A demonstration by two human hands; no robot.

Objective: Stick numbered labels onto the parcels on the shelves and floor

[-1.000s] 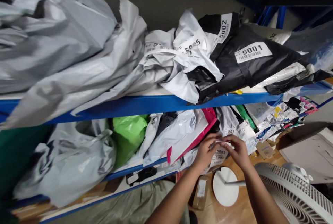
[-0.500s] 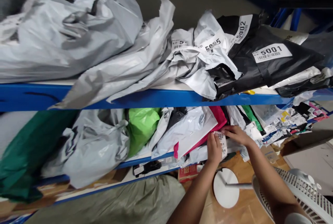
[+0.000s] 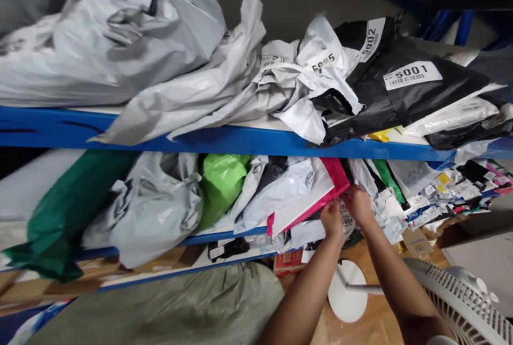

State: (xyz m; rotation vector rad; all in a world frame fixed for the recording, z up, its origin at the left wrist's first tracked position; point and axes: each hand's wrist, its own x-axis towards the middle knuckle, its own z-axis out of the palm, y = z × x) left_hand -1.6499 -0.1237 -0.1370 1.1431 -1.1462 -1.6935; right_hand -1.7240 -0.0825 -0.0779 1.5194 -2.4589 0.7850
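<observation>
A strip of white printed number labels (image 3: 347, 221) hangs between my hands, in front of the middle shelf. My left hand (image 3: 332, 219) is closed on its left edge, fingers pinched. My right hand (image 3: 359, 206) is closed at the strip's upper right, with fingertips bent in close to the left hand. What exactly those right fingertips grip is partly hidden. Just behind and left of the hands lies a pink and white mailing bag (image 3: 310, 200) on the shelf. Numbers on the strip are small, one reading 5004.
Grey and black parcels, one a black bag labelled 5001 (image 3: 441, 88), lie on the upper blue shelf (image 3: 240, 140). Below are a lime green bag (image 3: 224, 184) and a dark green bag (image 3: 68, 216). A white fan (image 3: 449, 286) with a round base (image 3: 348, 302) stands on the floor.
My right hand has come down and inward, nearer my left hand at the strip's top. The strip's top number is now more covered by the fingers. The view has shifted slightly.
</observation>
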